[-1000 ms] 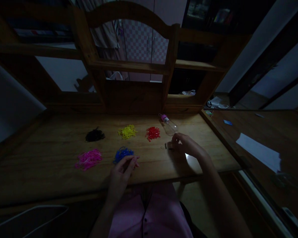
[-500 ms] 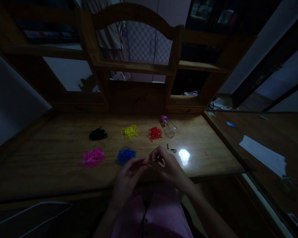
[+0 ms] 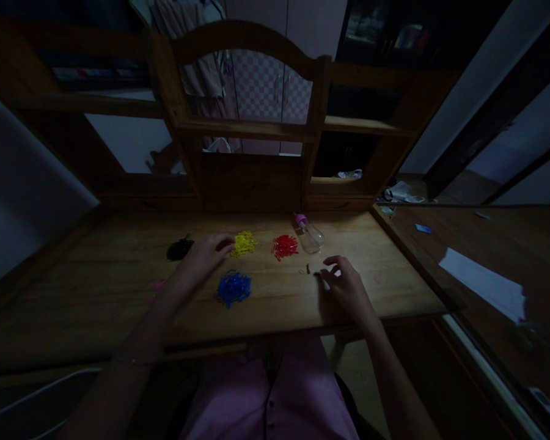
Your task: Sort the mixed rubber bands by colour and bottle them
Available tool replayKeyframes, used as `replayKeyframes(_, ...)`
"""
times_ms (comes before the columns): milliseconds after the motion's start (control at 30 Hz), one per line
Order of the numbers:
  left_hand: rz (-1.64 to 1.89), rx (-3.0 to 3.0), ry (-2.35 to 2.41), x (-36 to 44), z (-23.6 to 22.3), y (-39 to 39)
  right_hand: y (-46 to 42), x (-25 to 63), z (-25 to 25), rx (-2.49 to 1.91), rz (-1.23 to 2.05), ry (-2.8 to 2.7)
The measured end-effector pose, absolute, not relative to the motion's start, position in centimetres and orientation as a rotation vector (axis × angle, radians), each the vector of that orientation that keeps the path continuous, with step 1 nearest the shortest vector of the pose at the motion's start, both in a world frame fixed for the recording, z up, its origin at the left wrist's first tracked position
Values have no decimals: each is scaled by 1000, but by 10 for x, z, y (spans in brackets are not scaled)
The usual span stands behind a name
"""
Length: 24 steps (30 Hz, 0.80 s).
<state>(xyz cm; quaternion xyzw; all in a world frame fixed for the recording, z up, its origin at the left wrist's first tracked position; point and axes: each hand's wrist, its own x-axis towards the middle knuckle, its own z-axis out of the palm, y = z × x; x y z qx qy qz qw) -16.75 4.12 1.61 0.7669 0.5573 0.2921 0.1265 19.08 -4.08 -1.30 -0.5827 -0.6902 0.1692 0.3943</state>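
Note:
My left hand (image 3: pixel 205 255) reaches over the wooden desk (image 3: pixel 275 318), fingertips at the left edge of a pile of small yellow plastic pieces (image 3: pixel 244 244). A dark gap shows between its curved fingers and thumb. My right hand (image 3: pixel 344 282) is over the right part, its fingers apart beside a small dark item (image 3: pixel 317 274). Close by lie a small brownish piece (image 3: pixel 308 268) and a tiny ring (image 3: pixel 302 272). A blue pile (image 3: pixel 233 288) and a red pile (image 3: pixel 285 247) lie nearby. My left arm mostly hides a pink pile (image 3: pixel 158 285).
A black pile (image 3: pixel 179 249) lies left of my left hand. Behind the red pile, a clear bottle (image 3: pixel 312 240) with a pink cap rests on its side. Wooden shelving (image 3: pixel 247 128) rises at the desk's back. White paper (image 3: pixel 483 284) lies on the surface to the right.
My hands were apart, then met in front of the blue pile, and are apart again. The left has moved left and forward to the yellow pile; the right has returned to the small dark item.

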Motion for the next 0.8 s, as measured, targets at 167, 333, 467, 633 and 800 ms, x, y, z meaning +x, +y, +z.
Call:
replayKeyframes(167,923,2282,1692,-151,6,46,-45,197,-28,-1482,446,-1826)
replayKeyframes(333,996,2283,1504,-101,17,-3,-44,190,-28,-1520,416,-1874)
replayKeyframes(467,950,2259,1345,-67,19,-35,-44,191,-28,-1532,372,-1925)
replayKeyframes(633,951,2216,1288,-46,8,-48,-43,190,-24,-1569,310,-2001)
replayKeyframes(800,1060,2175,1332,-42,0,-57,-25,185,-20,-1568,310,-1984)
